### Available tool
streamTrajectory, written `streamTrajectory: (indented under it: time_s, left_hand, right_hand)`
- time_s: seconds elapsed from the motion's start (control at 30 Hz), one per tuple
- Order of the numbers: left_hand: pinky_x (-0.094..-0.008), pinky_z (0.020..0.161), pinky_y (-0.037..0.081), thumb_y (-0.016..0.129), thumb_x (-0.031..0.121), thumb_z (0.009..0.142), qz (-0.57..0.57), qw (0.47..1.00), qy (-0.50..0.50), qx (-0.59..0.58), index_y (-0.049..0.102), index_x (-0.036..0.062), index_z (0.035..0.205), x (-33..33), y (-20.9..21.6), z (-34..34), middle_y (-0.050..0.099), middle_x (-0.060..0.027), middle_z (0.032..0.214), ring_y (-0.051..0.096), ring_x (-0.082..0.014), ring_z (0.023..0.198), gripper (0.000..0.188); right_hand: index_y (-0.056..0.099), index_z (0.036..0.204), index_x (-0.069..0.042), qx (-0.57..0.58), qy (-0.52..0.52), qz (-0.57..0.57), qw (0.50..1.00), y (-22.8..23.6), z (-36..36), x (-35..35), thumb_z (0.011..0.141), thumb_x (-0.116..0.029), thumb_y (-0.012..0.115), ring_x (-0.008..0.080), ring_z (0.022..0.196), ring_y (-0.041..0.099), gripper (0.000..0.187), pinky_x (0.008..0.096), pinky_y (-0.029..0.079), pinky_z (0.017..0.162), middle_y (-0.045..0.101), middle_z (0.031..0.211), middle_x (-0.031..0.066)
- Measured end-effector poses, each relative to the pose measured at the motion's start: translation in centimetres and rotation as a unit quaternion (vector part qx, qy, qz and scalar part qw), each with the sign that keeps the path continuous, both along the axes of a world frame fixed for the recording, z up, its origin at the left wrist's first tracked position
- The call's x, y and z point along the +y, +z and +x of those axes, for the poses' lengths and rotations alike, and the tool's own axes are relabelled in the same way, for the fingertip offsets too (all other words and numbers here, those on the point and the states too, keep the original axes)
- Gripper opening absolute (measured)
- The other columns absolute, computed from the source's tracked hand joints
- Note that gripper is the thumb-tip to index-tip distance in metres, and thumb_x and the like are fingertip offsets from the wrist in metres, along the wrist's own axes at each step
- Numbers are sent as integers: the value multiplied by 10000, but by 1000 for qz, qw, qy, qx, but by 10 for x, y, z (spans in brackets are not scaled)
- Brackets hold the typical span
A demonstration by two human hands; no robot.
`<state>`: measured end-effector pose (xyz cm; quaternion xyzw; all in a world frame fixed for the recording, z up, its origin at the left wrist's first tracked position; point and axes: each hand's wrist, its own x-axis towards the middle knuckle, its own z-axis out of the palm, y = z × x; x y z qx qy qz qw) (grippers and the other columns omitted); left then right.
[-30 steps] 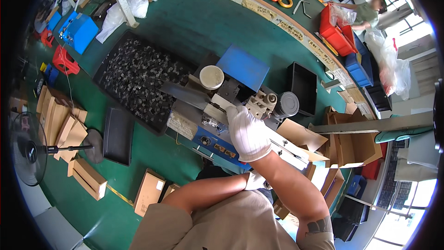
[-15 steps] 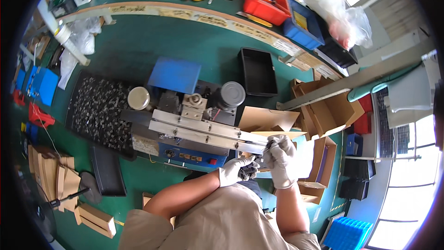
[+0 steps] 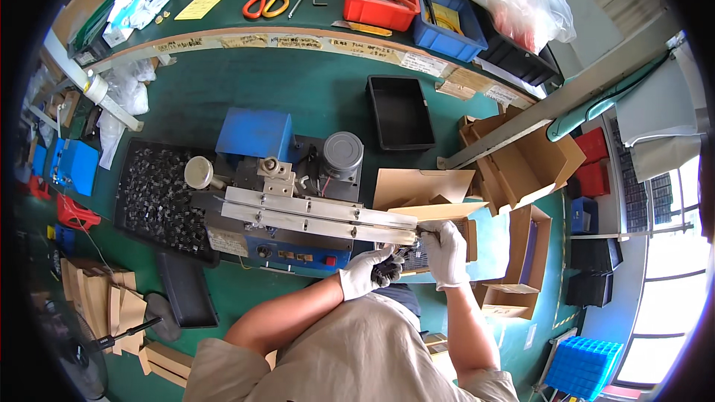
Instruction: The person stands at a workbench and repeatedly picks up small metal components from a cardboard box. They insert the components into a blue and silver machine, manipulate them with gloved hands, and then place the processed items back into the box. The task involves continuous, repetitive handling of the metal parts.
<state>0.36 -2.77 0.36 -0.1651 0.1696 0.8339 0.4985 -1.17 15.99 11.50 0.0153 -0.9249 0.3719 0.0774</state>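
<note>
My left hand (image 3: 365, 272), in a white glove, is closed around a cluster of small black parts (image 3: 386, 273) below the right end of a metal guide rail (image 3: 320, 219). Just past that rail end, my right hand (image 3: 447, 256), gloved too, is pinched at the fingertips on a small dark piece whose shape is mostly hidden. The rail runs across a bench machine with a blue cover (image 3: 255, 132), a grey cylindrical motor (image 3: 343, 152) and a blue control panel (image 3: 292, 255). A black tray (image 3: 125, 212) full of small black parts stands at the machine's left.
Behind the machine lies a black tray (image 3: 401, 113). Open cardboard boxes (image 3: 424, 187) stand beyond my right hand, near a slanted metal post (image 3: 506, 134). A raised shelf across the back carries scissors (image 3: 266, 3), hex keys, a red bin (image 3: 380, 6) and a blue bin (image 3: 449, 30).
The whole view has shifted, so the bench sits further left. Relative to the rail, my right hand has drawn off its end to the right, uncovering it. My left hand keeps the black parts.
</note>
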Motion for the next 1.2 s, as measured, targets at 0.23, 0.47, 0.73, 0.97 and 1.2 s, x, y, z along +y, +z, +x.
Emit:
streamTrajectory:
  time_s: [0.23,0.47,0.73,0.97,1.2]
  left_hand:
    - [-321,740,581,610,358,1006,-19,1000,14,-15,648,42,1061,3,-5,3,696,-88,975,687,-224,853,323]
    - [-331,774,584,601,355,1011,-20,1000,21,-6,645,60,1097,4,-5,2,698,-92,1014,688,-218,878,311]
    - [-296,684,544,524,438,1034,-91,995,-17,47,636,120,1140,18,27,2,689,-22,986,670,-147,843,354]
    - [-318,673,538,561,447,1012,-108,994,11,-1,689,83,1033,29,31,0,707,-47,943,668,-167,801,387]
    - [-328,706,546,597,445,994,-94,995,-5,-19,709,50,1082,29,27,-1,725,-83,992,676,-198,836,419]
  right_hand:
    - [739,1006,-37,52,-11,-102,993,-2,0,-9,817,26,724,205,764,635,200,312,519,721,685,899,117]
    - [730,1090,-27,81,-74,-103,989,-3,12,-1,866,-26,728,156,738,625,224,294,529,713,686,941,128]
    - [715,1015,-11,-110,-23,-156,981,-37,46,-7,866,-173,742,232,833,646,222,333,522,788,693,910,128]
    - [689,1027,25,-135,-198,-427,872,-43,48,1,916,-97,640,108,882,613,171,266,488,848,704,966,56]
    - [606,961,-47,-86,-267,-586,760,-47,30,21,964,-88,632,134,725,588,49,260,479,685,664,856,69]
